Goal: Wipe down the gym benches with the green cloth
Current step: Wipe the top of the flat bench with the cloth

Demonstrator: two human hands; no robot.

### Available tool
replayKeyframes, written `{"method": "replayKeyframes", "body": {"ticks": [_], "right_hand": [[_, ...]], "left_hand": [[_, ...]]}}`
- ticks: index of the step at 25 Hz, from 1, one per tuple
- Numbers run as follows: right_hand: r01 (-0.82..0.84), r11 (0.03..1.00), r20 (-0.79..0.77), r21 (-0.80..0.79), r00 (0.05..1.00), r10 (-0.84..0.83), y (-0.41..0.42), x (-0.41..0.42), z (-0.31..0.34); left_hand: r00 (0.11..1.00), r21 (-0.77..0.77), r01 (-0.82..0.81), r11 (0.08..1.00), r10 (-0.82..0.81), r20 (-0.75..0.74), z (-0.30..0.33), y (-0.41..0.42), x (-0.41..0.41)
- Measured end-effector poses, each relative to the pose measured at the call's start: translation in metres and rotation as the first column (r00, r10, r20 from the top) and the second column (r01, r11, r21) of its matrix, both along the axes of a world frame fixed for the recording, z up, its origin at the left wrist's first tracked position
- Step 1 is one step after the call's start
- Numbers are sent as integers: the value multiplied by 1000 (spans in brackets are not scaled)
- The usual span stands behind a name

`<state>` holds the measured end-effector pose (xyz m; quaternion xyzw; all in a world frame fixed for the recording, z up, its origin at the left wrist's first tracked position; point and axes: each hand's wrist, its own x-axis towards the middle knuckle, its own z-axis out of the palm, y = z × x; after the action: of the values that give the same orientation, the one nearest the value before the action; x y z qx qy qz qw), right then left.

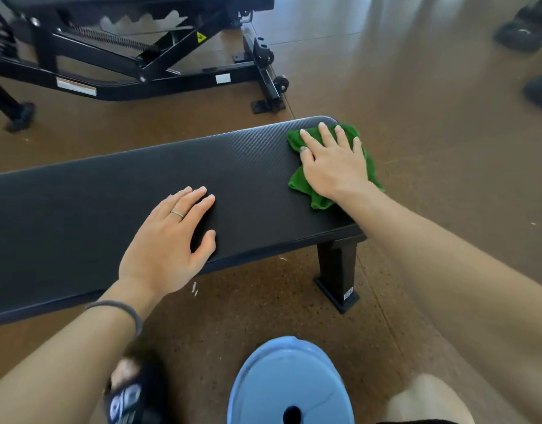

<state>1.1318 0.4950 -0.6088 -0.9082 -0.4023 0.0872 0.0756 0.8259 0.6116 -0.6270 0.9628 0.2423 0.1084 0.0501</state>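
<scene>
A flat black gym bench (116, 185) with a textured pad runs across the middle of the head view. The green cloth (303, 182) lies crumpled at the pad's right end. My right hand (334, 160) presses flat on the cloth with straight, spread fingers. Further left, my left hand (168, 240) rests flat on the bare pad near its front edge, fingers straight, a ring on one finger.
A second, adjustable bench with a black steel frame (159, 65) stands behind on the brown floor. A blue weight plate (288, 384) lies on the floor by my feet. The bench's right leg (337, 270) stands near it. Dark objects (523, 32) sit at the far right.
</scene>
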Motion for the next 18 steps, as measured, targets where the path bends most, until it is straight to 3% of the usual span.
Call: {"method": "replayKeyframes", "body": {"ticks": [2,5,7,9,13,14,18], "right_hand": [[-50,999,42,-18,998,50,13,-31,-2],[-323,946,86,30,944,319,9,-115,-8],[-468,882,34,58,884,467,22,-123,-4],[-462,887,35,16,887,461,48,-81,0],[-69,997,37,-44,997,70,90,-34,-3],[-86,995,59,-45,994,88,97,-53,-6],[-473,881,10,37,881,472,114,-117,-2]], "left_hand": [[1000,-2,1,1000,-1,5,-3,0,1],[1000,6,7,1000,-7,-1,-5,0,0],[1000,-2,7,1000,-7,0,-4,3,-1],[1000,-16,0,1000,0,10,-4,3,0],[1000,-12,-12,1000,12,13,-6,0,-1],[1000,-7,-6,1000,6,10,-7,0,-1],[1000,-6,-8,1000,8,-1,-6,4,0]]}}
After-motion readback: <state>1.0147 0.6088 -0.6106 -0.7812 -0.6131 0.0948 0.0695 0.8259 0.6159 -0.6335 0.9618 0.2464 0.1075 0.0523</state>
